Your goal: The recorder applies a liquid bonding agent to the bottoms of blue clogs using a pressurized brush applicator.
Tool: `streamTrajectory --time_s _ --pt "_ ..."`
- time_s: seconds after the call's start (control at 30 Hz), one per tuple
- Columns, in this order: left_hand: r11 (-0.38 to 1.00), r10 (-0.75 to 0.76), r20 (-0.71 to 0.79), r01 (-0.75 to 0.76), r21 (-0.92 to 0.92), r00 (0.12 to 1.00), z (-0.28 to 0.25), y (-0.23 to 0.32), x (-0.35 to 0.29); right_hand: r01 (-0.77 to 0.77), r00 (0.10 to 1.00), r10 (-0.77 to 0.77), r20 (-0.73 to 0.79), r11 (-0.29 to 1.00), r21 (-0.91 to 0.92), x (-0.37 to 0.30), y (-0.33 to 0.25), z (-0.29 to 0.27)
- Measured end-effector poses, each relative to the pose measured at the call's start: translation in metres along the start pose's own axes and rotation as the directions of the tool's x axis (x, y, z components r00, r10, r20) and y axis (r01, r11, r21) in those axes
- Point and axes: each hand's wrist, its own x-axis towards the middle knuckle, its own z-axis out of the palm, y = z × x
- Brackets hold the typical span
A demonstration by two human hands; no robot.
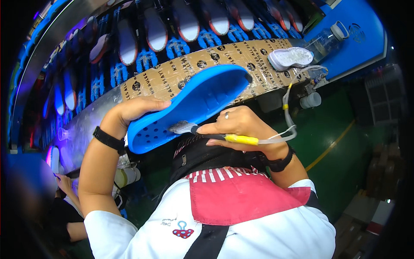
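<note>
A cardboard-covered bench [261, 79] extends beyond the right hand [243, 123]. On it, right of the grip, lies a white sole [290, 58].

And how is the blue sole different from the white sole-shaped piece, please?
The blue sole is held up with a brush at its inside; the white piece lies on the cardboard. The blue sole looks much larger in the picture, the white piece smaller. The blue sole has dark round holes at one end; the white piece shows a rough, speckled top. Both are elongated with rounded ends.
</note>
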Motion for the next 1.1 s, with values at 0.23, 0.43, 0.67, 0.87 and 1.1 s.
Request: streamTrajectory --time_s 0.23,0.43,0.67,0.87,1.1 --pt "0.776 0.177 -0.309 -0.326 -0.541 0.934 0.006 -0.068 0.029 -0.076 0.991 0.074 -0.115 0.997 -0.016 -0.01 0.006 -0.006" --pt "0.148 0.523 -0.554 -0.709 -0.69 0.648 0.02 -0.088 0.032 -0.171 0.938 0.199 -0.285 0.978 0.122 -0.01 0.008 -0.013" --pt "0.018 0.384 -0.457 -0.502 -0.865 0.802 0.064 -0.139 0.055 -0.303 0.807 0.439 -0.395 0.882 0.361 -0.011 0.006 0.0" --pt "-0.103 0.53 -0.314 -0.308 -0.946 0.788 0.082 -0.134 0.058 -0.308 0.751 0.506 -0.424 0.836 0.454 -0.005 0.002 0.006" --pt "-0.097 0.584 -0.314 -0.32 -0.942 0.749 0.085 -0.127 0.055 -0.262 0.762 0.543 -0.354 0.758 0.598 0.018 -0.012 0.015"
